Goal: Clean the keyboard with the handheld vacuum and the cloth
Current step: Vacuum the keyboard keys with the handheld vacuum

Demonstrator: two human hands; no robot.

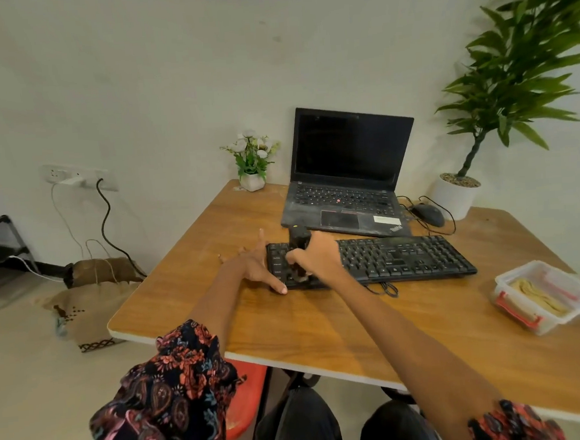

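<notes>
Vacuuming underway: right hand [320,257] grips the black handheld vacuum [300,253] at the black keyboard's [404,258] nine-o'clock end, spread left hand [259,268] steadying it; folded yellow cloth [536,297] unused.

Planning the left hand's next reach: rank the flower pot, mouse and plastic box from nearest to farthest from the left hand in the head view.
1. Flower pot: at the table's back edge, beyond the left hand.
2. Mouse: to the right, past the laptop.
3. Plastic box: at the table's far right edge.
</notes>
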